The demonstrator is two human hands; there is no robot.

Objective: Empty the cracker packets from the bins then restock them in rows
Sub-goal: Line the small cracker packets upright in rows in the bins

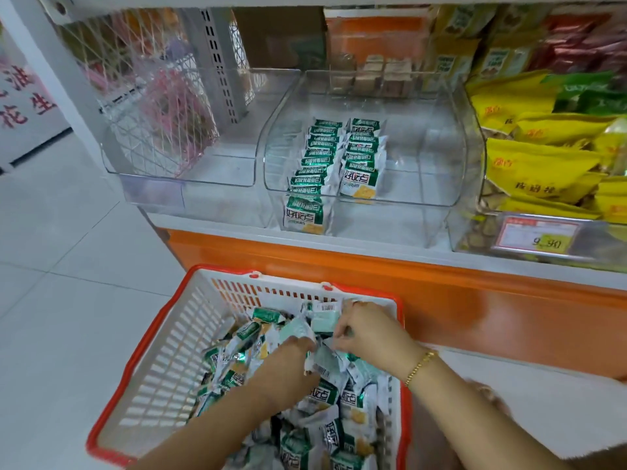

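A white shopping basket with a red rim sits low in front of the shelf, heaped with loose green-and-white cracker packets. Both hands are down in the heap. My left hand grips a packet, and my right hand pinches another packet near the basket's far wall. On the shelf above, a clear plastic bin holds two rows of cracker packets standing on edge, toward its left side. The clear bin to its left holds no packets.
Right of the clear bins, a bin of yellow snack bags carries a price tag. An orange shelf front runs behind the basket. A pink wire rack stands behind the left bin. White floor tiles lie at the left.
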